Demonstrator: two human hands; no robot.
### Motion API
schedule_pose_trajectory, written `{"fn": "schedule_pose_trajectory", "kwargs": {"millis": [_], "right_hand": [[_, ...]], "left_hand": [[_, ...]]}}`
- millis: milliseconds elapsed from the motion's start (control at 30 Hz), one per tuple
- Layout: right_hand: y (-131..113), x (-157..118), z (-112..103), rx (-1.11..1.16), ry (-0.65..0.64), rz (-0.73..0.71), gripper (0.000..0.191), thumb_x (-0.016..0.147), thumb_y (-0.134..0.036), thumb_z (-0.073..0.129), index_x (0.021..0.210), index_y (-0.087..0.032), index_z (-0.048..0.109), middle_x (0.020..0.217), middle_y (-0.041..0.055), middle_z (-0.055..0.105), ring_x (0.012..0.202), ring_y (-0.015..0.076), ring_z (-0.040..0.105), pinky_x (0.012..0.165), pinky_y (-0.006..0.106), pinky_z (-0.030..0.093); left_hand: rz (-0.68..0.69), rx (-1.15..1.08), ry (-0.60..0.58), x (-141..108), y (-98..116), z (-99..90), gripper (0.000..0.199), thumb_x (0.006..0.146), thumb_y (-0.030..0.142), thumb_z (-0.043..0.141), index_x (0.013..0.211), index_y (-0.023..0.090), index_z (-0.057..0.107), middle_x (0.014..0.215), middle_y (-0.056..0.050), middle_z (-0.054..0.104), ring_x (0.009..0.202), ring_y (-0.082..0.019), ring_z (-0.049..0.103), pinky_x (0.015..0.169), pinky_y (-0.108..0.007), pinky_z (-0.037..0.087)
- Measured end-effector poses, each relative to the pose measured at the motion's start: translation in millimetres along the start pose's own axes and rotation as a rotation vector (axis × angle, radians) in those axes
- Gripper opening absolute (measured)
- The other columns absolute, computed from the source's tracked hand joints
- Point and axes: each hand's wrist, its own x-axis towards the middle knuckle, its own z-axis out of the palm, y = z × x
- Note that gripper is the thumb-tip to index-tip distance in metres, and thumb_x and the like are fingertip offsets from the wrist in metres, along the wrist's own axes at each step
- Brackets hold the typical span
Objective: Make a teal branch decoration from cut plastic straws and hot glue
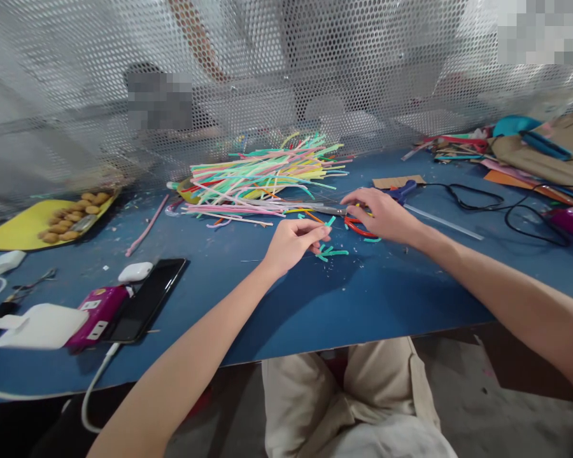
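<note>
My left hand (297,245) is closed in a pinch on a short green pipe cleaner (331,221), whose tip sticks out past the fingers. Just below those fingertips, several cut green pipe cleaner pieces (334,252) lie on the blue table. Over a pair of scissors (360,228) with red and yellow handles is my right hand (377,213), its fingers curved and apart. The scissors' blades point left, toward a large heap of pastel pipe cleaners (267,168). Whether the right fingertips touch the handles is hard to see.
A perforated metal screen (248,108) closes off the back. Leftward lie a black phone (150,302), a purple power strip (98,312), a white charger (52,326) and a yellow tray (16,224). On the right are a glue gun (403,191), its black cable (472,197) and craft scraps.
</note>
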Motion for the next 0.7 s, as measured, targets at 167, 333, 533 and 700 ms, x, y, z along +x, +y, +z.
{"fn": "schedule_pose_trajectory", "kwargs": {"millis": [167, 333, 533, 700], "right_hand": [[55, 3, -2, -0.277, -0.297, 0.174, 0.046, 0.090, -0.052, 0.062, 0.118, -0.015, 0.066, 0.116, 0.0179, 0.069, 0.108, 0.0345, 0.063, 0.093, 0.049, 0.049], [57, 8, -4, -0.329, -0.385, 0.148, 0.042, 0.095, -0.050, 0.056, 0.117, -0.017, 0.067, 0.112, 0.0161, 0.071, 0.104, 0.0330, 0.065, 0.083, 0.042, 0.048], [45, 9, -6, -0.376, -0.343, 0.059, 0.039, 0.093, -0.045, 0.057, 0.117, -0.017, 0.069, 0.112, 0.0156, 0.071, 0.101, 0.0301, 0.065, 0.080, 0.039, 0.048], [30, 12, -6, -0.382, -0.131, 0.283, 0.024, 0.077, -0.044, 0.070, 0.079, -0.020, 0.071, 0.070, 0.0065, 0.067, 0.064, 0.0212, 0.056, 0.061, 0.035, 0.038]], "left_hand": [[0.037, 0.020, 0.059, 5, -5, -4.9, 0.027, 0.080, 0.041, 0.081, 0.086, 0.015, 0.079, 0.078, -0.007, 0.076, 0.054, -0.009, 0.058, 0.051, -0.022, 0.054], [0.065, 0.058, 0.095, 8, -9, -5.6, 0.028, 0.083, 0.042, 0.078, 0.089, 0.015, 0.078, 0.078, -0.006, 0.074, 0.054, -0.008, 0.056, 0.051, -0.021, 0.052], [0.113, 0.097, 0.112, 8, -8, -6.7, 0.025, 0.086, 0.041, 0.075, 0.087, 0.016, 0.077, 0.076, -0.004, 0.073, 0.051, -0.007, 0.055, 0.051, -0.020, 0.049], [0.139, 0.034, 0.128, 9, -7, -8.5, 0.026, 0.085, 0.041, 0.076, 0.088, 0.016, 0.076, 0.075, -0.004, 0.074, 0.051, -0.008, 0.055, 0.048, -0.021, 0.049]]}}
